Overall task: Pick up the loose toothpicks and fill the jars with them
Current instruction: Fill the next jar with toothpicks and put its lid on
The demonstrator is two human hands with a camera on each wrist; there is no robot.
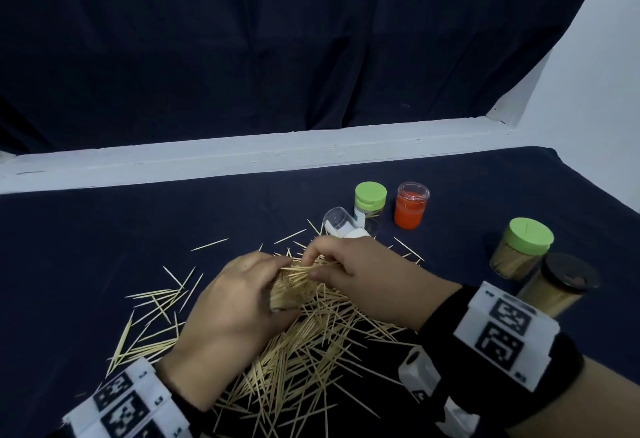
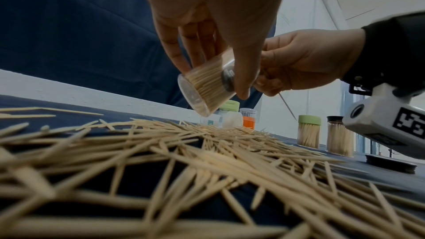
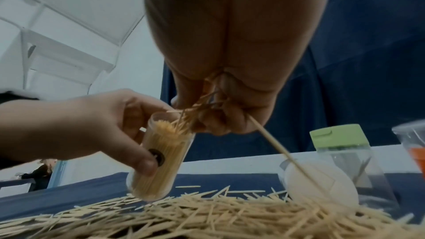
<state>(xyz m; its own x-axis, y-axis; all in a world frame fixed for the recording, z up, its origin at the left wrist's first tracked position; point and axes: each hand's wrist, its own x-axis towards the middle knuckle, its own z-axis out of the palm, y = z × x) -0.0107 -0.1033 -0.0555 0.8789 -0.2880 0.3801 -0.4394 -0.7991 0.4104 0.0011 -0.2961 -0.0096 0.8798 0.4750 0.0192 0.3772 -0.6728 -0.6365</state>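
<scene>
My left hand (image 1: 239,299) grips a clear jar (image 3: 158,155) nearly full of toothpicks, tilted above the pile; the same jar (image 2: 207,86) shows in the left wrist view. At the jar's mouth, my right hand (image 1: 346,271) pinches a small bunch of toothpicks (image 3: 197,108), their tips pointing into the opening. One longer toothpick (image 3: 282,152) sticks down out of the right hand. Loose toothpicks (image 1: 304,344) lie scattered on the dark blue cloth under both hands.
At the back stand a green-lidded jar (image 1: 370,203), an orange jar (image 1: 411,205) and a clear jar (image 1: 341,223) lying on its side. Two filled jars, one green-lidded (image 1: 521,250) and one dark-lidded (image 1: 557,285), stand at the right. A black lid (image 2: 391,163) lies nearby.
</scene>
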